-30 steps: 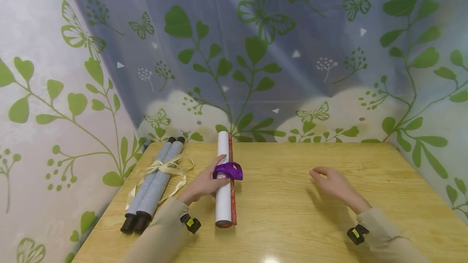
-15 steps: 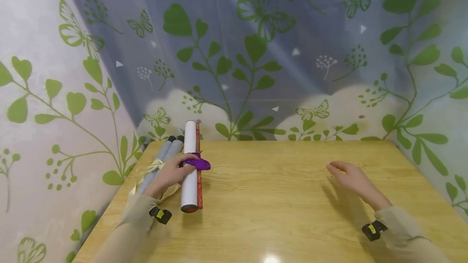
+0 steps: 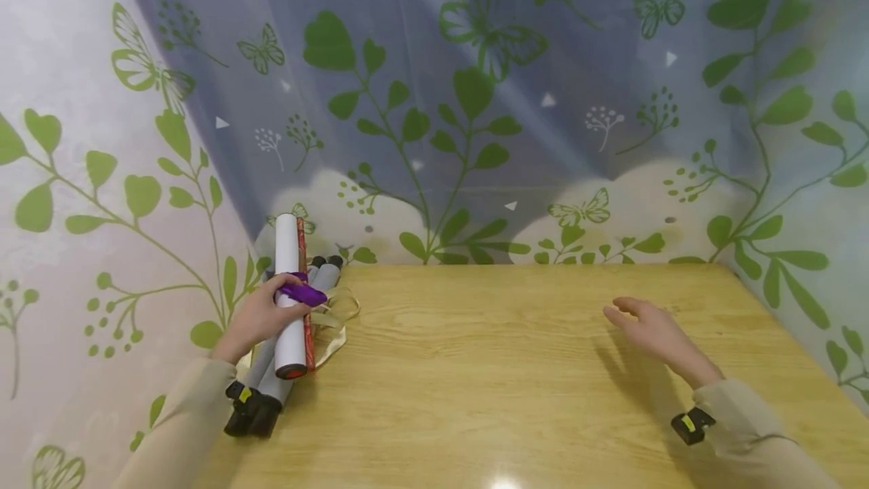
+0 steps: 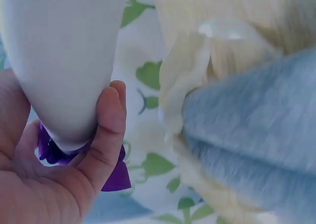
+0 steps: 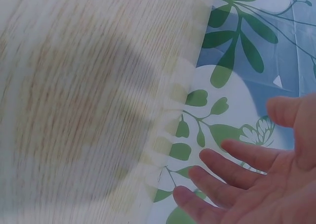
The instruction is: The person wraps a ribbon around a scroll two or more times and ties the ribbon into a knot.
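My left hand grips a white scroll tied round its middle with a purple ribbon. A strip of red patterned material runs along the scroll's right side. In the head view the scroll overlaps two grey scrolls with black end knobs, lying side by side at the table's left. A cream ribbon binds that grey pair, and in the left wrist view the grey scrolls show close beside the held one. Over the table's right half, my right hand holds nothing, its fingers loosely extended.
The wood-grain table reaches back to a hanging cloth printed with green leaves and butterflies. A similar patterned cloth closes off the left side. Black wrist cameras sit on both sleeves.
My left hand has carried the white scroll leftward from mid-table to over the grey scrolls. My right hand has shifted a little to the right, and its fingers have spread somewhat.
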`<action>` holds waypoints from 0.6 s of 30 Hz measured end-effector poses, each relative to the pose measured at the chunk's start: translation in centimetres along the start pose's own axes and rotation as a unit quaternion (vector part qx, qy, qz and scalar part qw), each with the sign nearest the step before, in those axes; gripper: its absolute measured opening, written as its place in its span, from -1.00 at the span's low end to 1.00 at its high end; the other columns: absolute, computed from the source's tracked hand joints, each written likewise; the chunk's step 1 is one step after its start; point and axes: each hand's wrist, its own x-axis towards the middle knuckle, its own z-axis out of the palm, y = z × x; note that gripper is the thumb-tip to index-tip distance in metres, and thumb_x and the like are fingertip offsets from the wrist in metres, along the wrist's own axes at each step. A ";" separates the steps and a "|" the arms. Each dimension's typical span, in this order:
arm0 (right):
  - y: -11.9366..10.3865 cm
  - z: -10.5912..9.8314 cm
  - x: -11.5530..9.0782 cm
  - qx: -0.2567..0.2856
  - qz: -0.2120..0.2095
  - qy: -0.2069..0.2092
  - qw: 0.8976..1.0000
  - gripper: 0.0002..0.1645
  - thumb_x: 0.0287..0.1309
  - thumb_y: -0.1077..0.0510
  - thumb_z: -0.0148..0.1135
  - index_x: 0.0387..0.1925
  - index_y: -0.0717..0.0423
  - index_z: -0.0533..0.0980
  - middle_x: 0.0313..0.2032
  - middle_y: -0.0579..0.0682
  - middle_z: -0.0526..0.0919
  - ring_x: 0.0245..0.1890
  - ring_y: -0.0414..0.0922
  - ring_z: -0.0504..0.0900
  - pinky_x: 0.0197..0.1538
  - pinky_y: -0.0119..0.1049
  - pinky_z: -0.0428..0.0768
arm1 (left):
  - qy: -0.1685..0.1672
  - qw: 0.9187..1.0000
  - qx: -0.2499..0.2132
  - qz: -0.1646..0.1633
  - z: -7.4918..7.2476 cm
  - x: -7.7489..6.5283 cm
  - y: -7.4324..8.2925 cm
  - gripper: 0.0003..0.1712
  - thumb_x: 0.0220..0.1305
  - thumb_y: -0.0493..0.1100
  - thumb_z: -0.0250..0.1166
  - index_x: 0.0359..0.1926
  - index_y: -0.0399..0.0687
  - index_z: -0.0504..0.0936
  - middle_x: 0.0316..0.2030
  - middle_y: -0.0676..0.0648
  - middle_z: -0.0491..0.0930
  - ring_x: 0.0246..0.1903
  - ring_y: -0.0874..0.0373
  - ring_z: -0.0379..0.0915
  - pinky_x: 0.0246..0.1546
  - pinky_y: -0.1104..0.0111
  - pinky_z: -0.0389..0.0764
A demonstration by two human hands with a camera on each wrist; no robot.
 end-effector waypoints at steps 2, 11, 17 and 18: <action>0.0 0.1 0.0 -0.005 -0.002 0.001 1.000 -0.17 0.50 -0.18 -0.20 0.31 0.54 0.22 0.25 0.56 0.31 0.18 0.49 0.35 0.10 0.31 0.42 | 0.007 1.000 0.022 0.002 -0.8 0.1 -0.4 -0.45 0.22 0.04 0.36 0.16 -0.06 0.47 -0.05 -0.34 0.56 -0.28 -0.06 0.55 -0.40 0.29 0.52; -0.2 0.1 -0.4 0.009 -0.007 -0.003 1.000 -0.15 0.49 -0.21 -0.18 0.33 0.52 0.21 0.27 0.53 0.30 0.23 0.47 0.31 0.14 0.31 0.40 | -0.009 0.994 0.098 0.038 -3.1 0.2 -2.2 -0.60 0.22 -0.06 0.36 0.04 -0.08 0.53 -0.09 -0.35 0.62 -0.41 0.03 0.50 -0.44 0.29 0.44; 0.0 0.0 -0.6 0.004 -0.008 -0.002 1.000 -0.17 0.50 -0.18 -0.17 0.31 0.55 0.22 0.26 0.54 0.31 0.22 0.48 0.31 0.14 0.31 0.39 | 0.018 0.983 0.147 0.105 -2.9 0.2 -4.7 -0.67 0.14 -0.25 0.37 -0.06 -0.19 0.55 -0.31 -0.28 0.64 -0.44 0.02 0.41 -0.40 0.19 0.42; 0.1 0.0 -0.6 0.004 -0.009 -0.003 1.000 -0.17 0.50 -0.18 -0.17 0.31 0.55 0.22 0.26 0.54 0.31 0.22 0.48 0.32 0.14 0.31 0.40 | 0.027 0.981 0.155 0.112 -2.9 0.1 -5.2 -0.67 0.12 -0.27 0.36 -0.07 -0.20 0.55 -0.33 -0.27 0.63 -0.43 0.01 0.41 -0.38 0.16 0.42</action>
